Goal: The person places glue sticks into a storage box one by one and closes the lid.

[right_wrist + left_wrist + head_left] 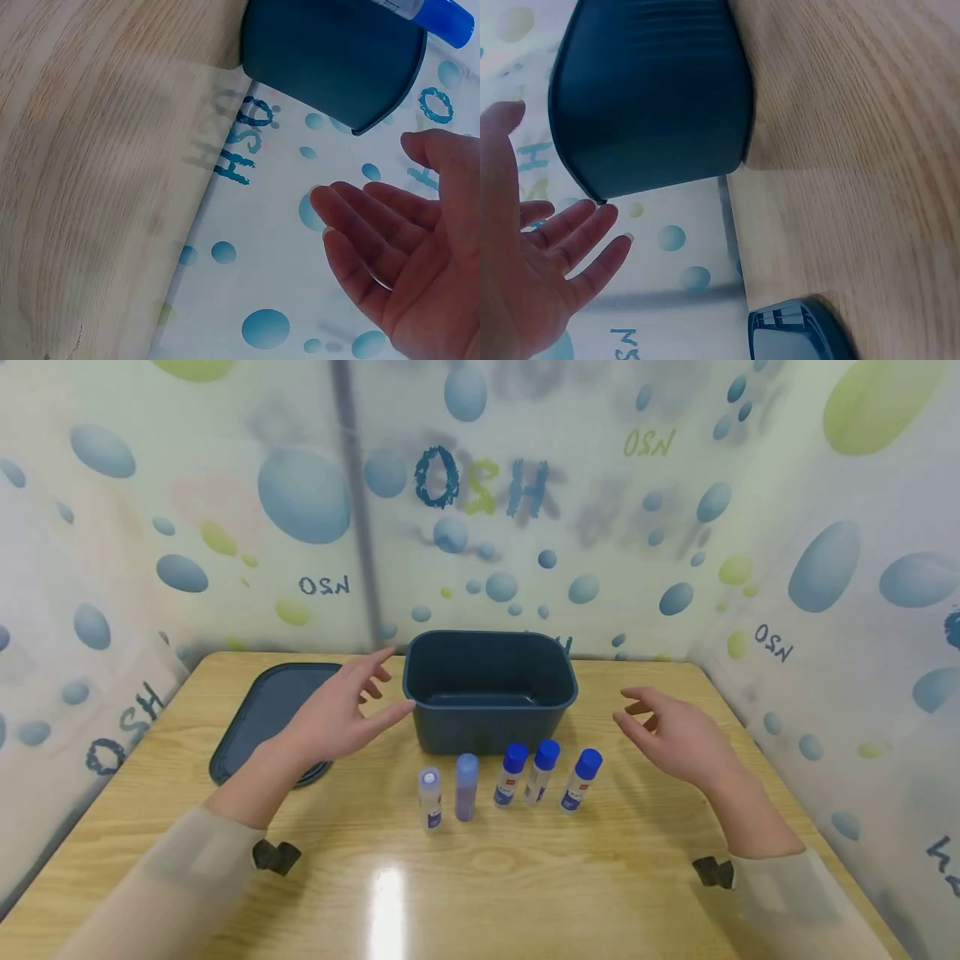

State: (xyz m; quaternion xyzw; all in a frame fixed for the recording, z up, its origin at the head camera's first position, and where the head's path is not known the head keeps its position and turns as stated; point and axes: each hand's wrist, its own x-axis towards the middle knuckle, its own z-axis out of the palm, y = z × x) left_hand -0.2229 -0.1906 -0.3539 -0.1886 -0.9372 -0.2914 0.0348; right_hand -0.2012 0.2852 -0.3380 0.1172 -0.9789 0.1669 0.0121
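Observation:
A dark teal plastic bin [487, 729] stands upright at the back of the table, its open top showing nothing inside. My left hand [339, 712] hovers at its left side, fingers relaxed and spread; whether the thumb touches the rim I cannot tell. To the right of the bin, apart from it, my right hand [681, 737] hangs in the air with loosely bent fingers, holding nothing. Several glue sticks stand in a row before the bin: a clear-capped one [430, 802], a light blue one [466, 789], and others with bright blue caps, the rightmost [577, 785] nearest my right hand.
Behind my left hand, a dark flat lid [258, 718] lies on the wooden table [495, 893]. Patterned fabric walls [637, 535] enclose the table's back and sides. Dark straps or clips [276, 857] sit at both wrists.

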